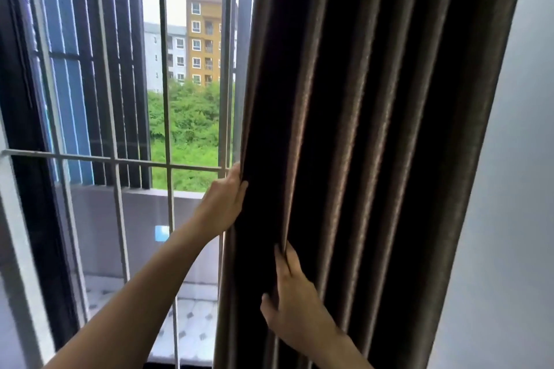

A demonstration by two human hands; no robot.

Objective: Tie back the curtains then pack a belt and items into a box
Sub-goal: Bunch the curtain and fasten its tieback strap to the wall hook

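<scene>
The dark brown pleated fabric curtain (389,129) hangs in deep vertical folds over the 3 o'clock half of the view. It lies between the white metal window bars (90,159) at 9 o'clock and the plain grey wall (515,219) at the far 3 o'clock edge.

The left hand (223,204), just below the centre toward 7 o'clock, has its fingers curled round the free edge of the curtain. The right hand (292,308), at 6 o'clock and lower on the cloth, pinches one pleat. Its fingers are pushed into the fold and its thumb lies on the outside.

I judge that the step in hand is to gather the cloth into one bundle, so that it can be tied back. To do this well, both hands should collect the pleats one after another toward 3 o'clock and keep them flat against each other. They should also hold the bundle firmly at one height, because loose folds may slip out. Nothing to tie it with shows here.
</scene>
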